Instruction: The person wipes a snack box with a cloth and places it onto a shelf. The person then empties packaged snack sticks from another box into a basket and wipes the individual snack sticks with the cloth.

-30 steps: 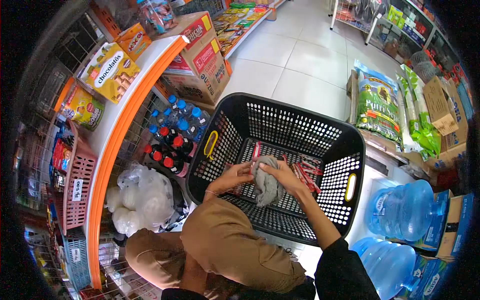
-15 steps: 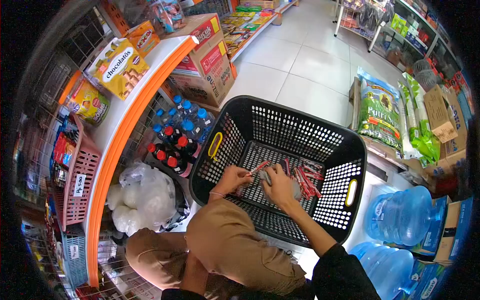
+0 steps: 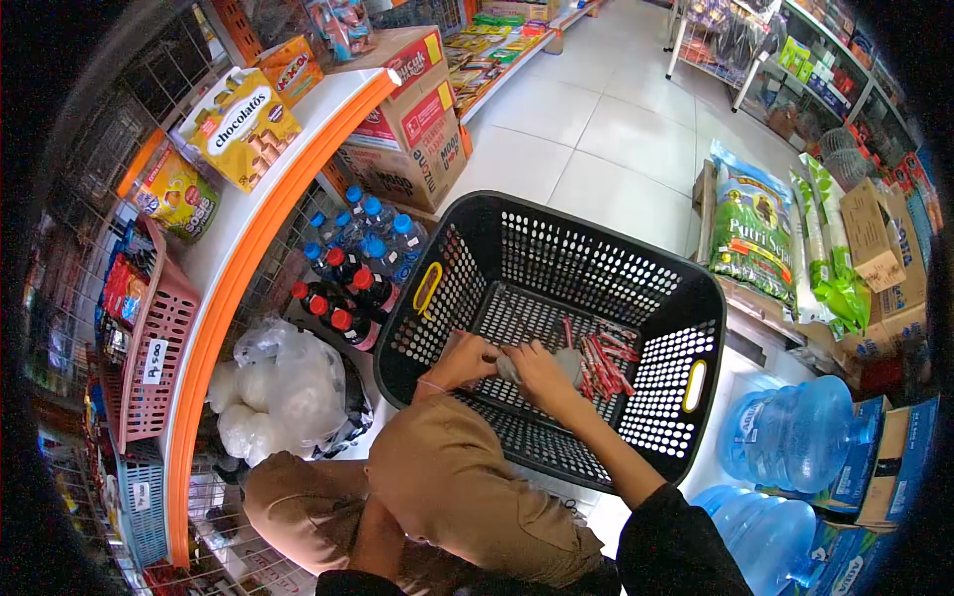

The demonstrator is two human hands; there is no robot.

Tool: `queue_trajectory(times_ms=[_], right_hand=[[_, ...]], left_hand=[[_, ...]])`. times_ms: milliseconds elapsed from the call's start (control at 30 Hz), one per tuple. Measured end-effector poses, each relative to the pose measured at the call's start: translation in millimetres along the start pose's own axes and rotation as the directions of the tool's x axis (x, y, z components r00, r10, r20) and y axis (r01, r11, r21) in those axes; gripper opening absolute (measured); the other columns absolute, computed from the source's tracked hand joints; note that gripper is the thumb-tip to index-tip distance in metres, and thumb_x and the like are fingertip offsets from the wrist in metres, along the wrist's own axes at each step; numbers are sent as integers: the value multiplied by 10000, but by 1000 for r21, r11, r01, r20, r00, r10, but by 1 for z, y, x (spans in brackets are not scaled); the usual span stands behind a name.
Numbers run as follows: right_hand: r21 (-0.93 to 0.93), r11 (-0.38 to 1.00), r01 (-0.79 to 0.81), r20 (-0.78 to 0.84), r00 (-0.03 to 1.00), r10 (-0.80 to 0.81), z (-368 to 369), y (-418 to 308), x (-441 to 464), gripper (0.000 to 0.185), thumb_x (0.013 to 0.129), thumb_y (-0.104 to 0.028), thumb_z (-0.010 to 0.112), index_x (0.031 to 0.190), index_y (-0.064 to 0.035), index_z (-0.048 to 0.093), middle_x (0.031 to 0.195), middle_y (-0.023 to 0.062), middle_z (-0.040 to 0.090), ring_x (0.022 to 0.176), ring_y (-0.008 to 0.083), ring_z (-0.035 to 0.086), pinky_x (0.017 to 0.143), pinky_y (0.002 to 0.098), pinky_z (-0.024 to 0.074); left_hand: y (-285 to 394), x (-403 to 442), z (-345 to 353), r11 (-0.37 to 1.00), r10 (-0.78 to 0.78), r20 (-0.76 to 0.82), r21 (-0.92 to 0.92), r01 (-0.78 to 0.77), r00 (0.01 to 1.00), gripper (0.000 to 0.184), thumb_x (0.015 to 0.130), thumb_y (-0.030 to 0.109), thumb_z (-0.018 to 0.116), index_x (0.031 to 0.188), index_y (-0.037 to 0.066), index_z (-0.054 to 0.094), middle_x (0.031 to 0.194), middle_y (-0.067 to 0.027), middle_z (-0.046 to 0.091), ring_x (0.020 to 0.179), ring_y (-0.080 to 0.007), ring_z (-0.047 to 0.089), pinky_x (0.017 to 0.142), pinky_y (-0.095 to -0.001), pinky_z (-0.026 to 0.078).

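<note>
A black perforated basket [image 3: 596, 233] with yellow-rimmed handle holes stands in front of my knees. Inside, on its right half, lies a loose pile of slim red-and-white stick packets [image 3: 608, 364]. My left hand [image 3: 463, 362], a thin band at its wrist, is over the basket's near left part with fingers pinched; whatever they hold is hidden. Close beside it, fingertips almost meeting, my right hand [image 3: 540, 377] is closed on a grey cloth [image 3: 569, 366], which is partly covered by the hand and bunched beside the packets.
Left of the basket are bottles with red caps [image 3: 343, 320] and blue caps [image 3: 376, 246], plus a clear plastic bag [image 3: 298, 387] of white bundles. An orange-edged shelf [image 3: 248, 214] curves along the left. Large blue water jugs [image 3: 795, 432] and a rice sack [image 3: 752, 223] line the right.
My left hand held a red-and-white stick packet up in its fingertips; that packet is out of sight now. My right hand has shifted slightly left and down, and both hands' fingertips have drawn together.
</note>
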State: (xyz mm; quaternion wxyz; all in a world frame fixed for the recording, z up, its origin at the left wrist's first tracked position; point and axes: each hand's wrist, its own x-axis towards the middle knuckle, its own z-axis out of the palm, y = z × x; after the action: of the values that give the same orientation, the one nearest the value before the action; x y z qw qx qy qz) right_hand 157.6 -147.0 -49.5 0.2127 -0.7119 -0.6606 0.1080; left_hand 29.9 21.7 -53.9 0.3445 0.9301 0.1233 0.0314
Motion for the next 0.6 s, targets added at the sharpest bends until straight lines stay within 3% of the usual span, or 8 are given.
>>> queue_trajectory(times_ms=[133, 233, 300, 367, 400, 500, 600], right_hand=[[73, 994, -82, -34, 996, 85, -4, 15, -6, 491, 645, 37, 674, 1120, -30, 569, 1028, 156, 611, 992, 360, 549, 845, 446, 479], [122, 981, -152, -62, 985, 160, -16, 25, -6, 392, 667, 23, 654, 1048, -40, 585, 976, 175, 618, 974, 378, 556, 831, 461, 487], [148, 975, -164, -68, 982, 175, -20, 31, -5, 326, 700, -11, 647, 1020, -39, 594, 967, 192, 619, 971, 389, 567, 826, 469, 493], [194, 942, -273, -48, 957, 287, -23, 24, -6, 284, 735, -68, 653, 1011, -34, 595, 960, 205, 630, 939, 397, 592, 809, 479, 499], [217, 921, -325, -36, 940, 340, -25, 21, -6, 268, 753, -96, 656, 1006, -32, 595, 956, 211, 636, 924, 401, 605, 801, 484, 501], [352, 908, -229, 4, 970, 243, -31, 19, -3, 280, 804, -199, 690, 993, -21, 586, 902, 223, 652, 848, 399, 644, 758, 472, 505], [493, 836, -242, -38, 954, 298, -33, 0, 0, 328, 821, -266, 721, 983, -19, 579, 840, 217, 654, 791, 382, 656, 721, 440, 501]], left_hand=[[10, 0, -6, 965, -137, 99, -211, 155, 986, 292, 800, 338, 747, 951, 89, 771, 652, -117, 684, 551, -168, 635, 576, -328, 487], [20, -3, -11, 915, -184, 15, -363, 177, 983, 285, 824, 298, 754, 998, 72, 765, 648, -80, 690, 567, -102, 603, 561, -296, 475], [29, -2, -17, 895, -235, 14, -388, 222, 972, 306, 813, 282, 771, 1020, 57, 758, 660, -81, 692, 586, -98, 603, 567, -283, 478], [39, 0, -26, 892, -299, 17, -350, 285, 954, 288, 809, 241, 788, 1008, 35, 758, 698, -66, 700, 616, -95, 612, 586, -261, 487], [37, 0, -25, 858, -309, -5, -434, 277, 951, 267, 810, 224, 789, 995, 34, 759, 719, -57, 705, 631, -93, 616, 599, -254, 490], [34, 0, -26, 692, -346, -47, -687, 221, 937, 207, 833, 151, 777, 979, 16, 720, 837, -25, 717, 719, -86, 634, 663, -236, 503], [34, 3, -25, 502, -402, -175, -863, 57, 899, 243, 859, 156, 761, 1026, 2, 674, 892, -31, 708, 776, -97, 646, 713, -237, 522]])
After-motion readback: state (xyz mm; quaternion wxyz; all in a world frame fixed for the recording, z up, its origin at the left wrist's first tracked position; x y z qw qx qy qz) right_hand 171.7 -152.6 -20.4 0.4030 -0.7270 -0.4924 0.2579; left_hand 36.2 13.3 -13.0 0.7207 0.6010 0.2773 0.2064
